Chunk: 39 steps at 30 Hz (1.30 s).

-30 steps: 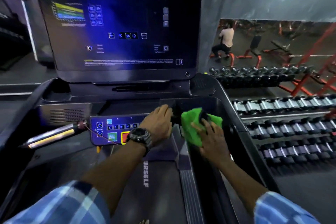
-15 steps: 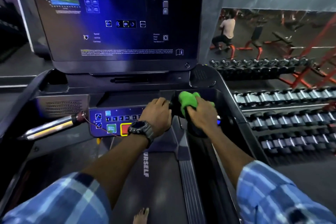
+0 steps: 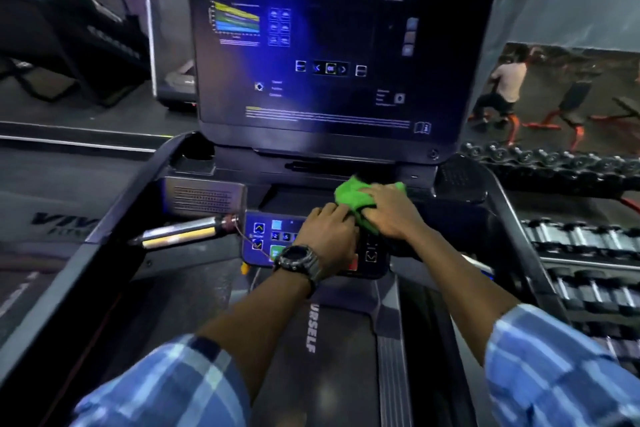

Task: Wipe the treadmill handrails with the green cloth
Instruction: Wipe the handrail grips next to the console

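Right hand (image 3: 388, 215) is gripping the green cloth (image 3: 349, 196), fingers curled over it, bunching it against the dark console ledge below the screen (image 3: 329, 45). Left hand (image 3: 329, 232), watch (image 3: 298, 262) on the wrist, is resting fingers-down just left of that grip, fingertips touching the cloth, over the button panel (image 3: 263, 239).

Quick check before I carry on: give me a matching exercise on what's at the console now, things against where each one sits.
Things:
1. green cloth
2. wristwatch
3. silver grip bar
4. dumbbell rack

Places:
A. far right, beside the treadmill
B. left of the button panel
C. under the right hand, below the screen
D. on the left wrist

Pairs: 1-C, 2-D, 3-B, 4-A
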Each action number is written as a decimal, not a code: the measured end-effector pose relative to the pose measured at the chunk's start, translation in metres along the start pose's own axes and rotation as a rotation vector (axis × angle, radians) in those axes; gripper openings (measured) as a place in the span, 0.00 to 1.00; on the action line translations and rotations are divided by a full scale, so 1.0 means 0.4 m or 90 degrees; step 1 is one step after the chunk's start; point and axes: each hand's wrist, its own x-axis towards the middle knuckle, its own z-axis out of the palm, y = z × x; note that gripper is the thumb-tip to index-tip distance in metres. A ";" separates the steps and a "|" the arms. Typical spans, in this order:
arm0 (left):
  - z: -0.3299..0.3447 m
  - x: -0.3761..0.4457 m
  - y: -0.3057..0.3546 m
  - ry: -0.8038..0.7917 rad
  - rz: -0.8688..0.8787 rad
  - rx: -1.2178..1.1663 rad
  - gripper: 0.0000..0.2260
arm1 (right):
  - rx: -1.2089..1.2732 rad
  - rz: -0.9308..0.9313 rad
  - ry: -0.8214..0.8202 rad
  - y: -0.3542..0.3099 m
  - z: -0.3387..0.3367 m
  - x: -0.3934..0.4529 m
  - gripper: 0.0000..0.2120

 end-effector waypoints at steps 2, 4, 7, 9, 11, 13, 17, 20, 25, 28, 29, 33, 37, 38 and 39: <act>-0.010 -0.025 -0.051 0.007 -0.019 0.025 0.10 | 0.007 -0.077 -0.092 -0.010 0.000 0.011 0.27; -0.027 -0.039 -0.096 -0.016 -0.049 0.050 0.10 | 0.093 -0.089 -0.168 0.013 -0.026 0.018 0.27; -0.061 -0.068 -0.168 -0.063 -0.092 0.079 0.11 | 0.099 -0.051 -0.164 0.026 -0.040 0.068 0.23; -0.073 -0.092 -0.214 -0.081 -0.115 0.075 0.12 | -0.046 -0.060 -0.152 -0.036 0.005 0.126 0.27; -0.076 -0.109 -0.247 -0.075 -0.126 0.082 0.11 | -0.034 -0.116 -0.175 -0.151 0.061 0.154 0.29; -0.074 -0.115 -0.262 -0.052 -0.134 0.051 0.10 | 0.080 -0.194 -0.216 -0.217 0.077 0.164 0.29; -0.081 -0.123 -0.300 -0.014 -0.101 -0.001 0.14 | 0.265 -0.129 -0.245 -0.178 0.055 0.174 0.25; -0.089 -0.126 -0.313 -0.005 -0.118 -0.063 0.16 | 0.103 -0.070 -0.143 -0.250 0.080 0.201 0.29; -0.070 -0.153 -0.363 0.026 -0.029 -0.111 0.13 | 0.166 -0.118 -0.170 -0.280 0.097 0.194 0.27; -0.092 -0.169 -0.408 0.044 0.028 -0.057 0.12 | 0.197 -0.067 -0.177 -0.210 0.064 0.151 0.25; -0.098 -0.170 -0.418 0.044 0.017 -0.054 0.12 | 0.157 -0.029 -0.147 -0.220 0.066 0.158 0.23; -0.127 -0.168 -0.442 -0.045 -0.033 -0.054 0.12 | 0.038 -0.024 0.010 -0.404 0.154 0.203 0.26; -0.164 -0.195 -0.482 -0.117 -0.066 -0.053 0.11 | 0.066 -0.209 -0.060 -0.489 0.165 0.202 0.26; -0.166 -0.207 -0.495 -0.118 -0.053 -0.057 0.11 | 0.041 -0.220 -0.079 -0.489 0.156 0.207 0.25; -0.165 -0.216 -0.506 -0.119 -0.049 -0.053 0.11 | -0.008 -0.225 -0.085 -0.489 0.149 0.219 0.24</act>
